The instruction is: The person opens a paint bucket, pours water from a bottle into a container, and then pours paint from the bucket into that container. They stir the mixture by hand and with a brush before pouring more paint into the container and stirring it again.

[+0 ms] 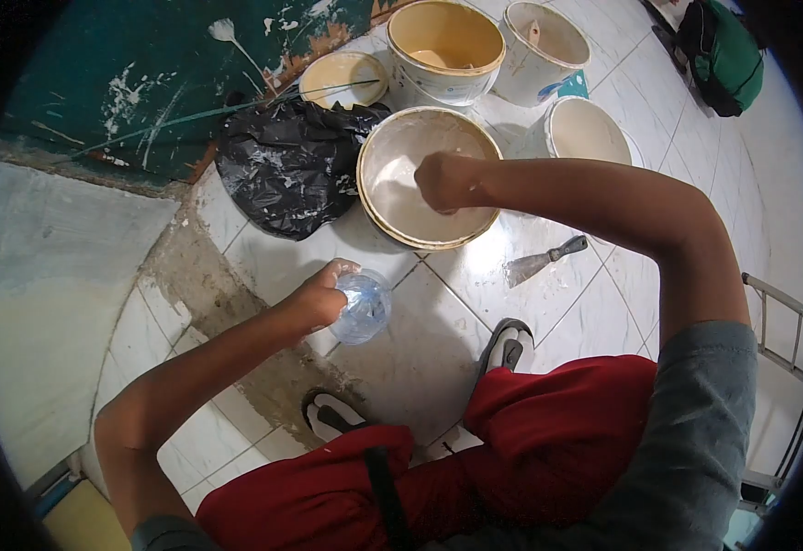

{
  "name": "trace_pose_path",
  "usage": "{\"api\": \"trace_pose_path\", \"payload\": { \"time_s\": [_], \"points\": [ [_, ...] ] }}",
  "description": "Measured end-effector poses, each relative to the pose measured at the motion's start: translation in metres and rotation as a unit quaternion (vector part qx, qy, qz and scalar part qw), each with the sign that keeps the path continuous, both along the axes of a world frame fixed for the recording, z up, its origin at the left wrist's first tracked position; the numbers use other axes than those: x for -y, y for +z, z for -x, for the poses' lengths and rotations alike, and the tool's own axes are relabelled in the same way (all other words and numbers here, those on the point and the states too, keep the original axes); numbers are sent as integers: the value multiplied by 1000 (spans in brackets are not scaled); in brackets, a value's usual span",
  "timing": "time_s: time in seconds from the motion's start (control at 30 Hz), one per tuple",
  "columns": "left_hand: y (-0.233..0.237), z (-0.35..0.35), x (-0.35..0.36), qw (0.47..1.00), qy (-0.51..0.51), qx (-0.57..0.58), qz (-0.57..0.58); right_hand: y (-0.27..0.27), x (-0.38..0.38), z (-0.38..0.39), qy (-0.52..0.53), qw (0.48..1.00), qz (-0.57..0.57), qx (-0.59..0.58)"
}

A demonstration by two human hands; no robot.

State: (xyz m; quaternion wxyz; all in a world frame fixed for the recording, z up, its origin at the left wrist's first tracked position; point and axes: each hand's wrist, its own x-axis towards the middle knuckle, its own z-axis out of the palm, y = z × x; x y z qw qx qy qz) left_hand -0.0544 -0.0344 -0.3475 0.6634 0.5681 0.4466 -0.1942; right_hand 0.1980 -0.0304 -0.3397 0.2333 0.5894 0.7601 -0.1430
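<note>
We're holding a light-looking, squeezable container (365,319) by its left side, left hand (325,294) curled, right hand (447,181) clenched, its hold unclear.

Tiled indoor room, plastering or painting work area: residue-coated mixing bucket (383,179), plastic pails (431,84), putty knife (546,262) on marble-look floor tiles (622,303), white-splattered green panel (158,64), rough cement strip (195,275).

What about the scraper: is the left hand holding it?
No, the left hand grips a clear plastic container, while the scraper lies on the floor.
</note>
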Motion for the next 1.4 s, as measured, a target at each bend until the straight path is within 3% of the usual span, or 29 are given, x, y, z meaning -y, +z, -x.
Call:
{"api": "trace_pose_path", "payload": {
  "time_s": [0.07, 0.13, 0.2, 0.23, 0.27, 0.33, 0.47, 0.53, 0.57, 0.63, 0.73, 0.97, 1.03, 1.07, 1.17, 1.4],
  "points": [
    [0, 3, -1, 999, 17, 20, 24, -6, -9, 10, 50, 989, 141, -17],
    [2, 2, 1, 997, 34, 43, 50, -5, -19, 5, -2, 983, 180, -48],
    [7, -2, 1, 998, 42, 22, 52, -3, -22, -2, 12, 998, -9, -57],
    [8, -2, 1, 998, 42, 22, 51, 1, -8, -12, -97, 966, -132, -202],
    [10, -3, 0, 999, 32, 14, 40, 1, -7, -12, -96, 966, -133, -202],
    [12, -1, -1, 999, 23, 5, 30, 0, -7, -12, -12, 1000, -18, -12],
    [14, 1, -1, 994, 48, 57, 76, 4, -10, -11, 78, 991, 101, -35],
    [17, -2, -1, 994, 47, 58, 75, 18, -20, -14, -108, 978, 160, -80],
    [21, -4, -1, 994, 51, 52, 79, 23, -18, -16, -107, 978, 160, -81],
    [20, -2, -2, 994, 57, 44, 84, 30, -9, -22, -85, 986, -51, -131],
    [13, 0, -4, 997, 29, 36, 58, 3, 1, -29, -14, 986, -110, -123],
    [19, -5, -2, 998, 30, 14, 51, 20, 1, -31, 18, 995, 1, -103],
    [24, -8, -2, 999, 26, 5, 47, 16, 3, -31, -1, 980, -112, -164],
    [30, -11, -2, 998, 28, -10, 51, 12, 3, -31, -3, 980, -112, -165],
    [29, -13, -2, 998, 18, -29, 47, -3, -1, -27, -15, 991, -66, -112],
    [15, -5, 0, 999, 32, -1, 44, -1, -3, 1, 81, 992, 78, -59]
  ]
}}
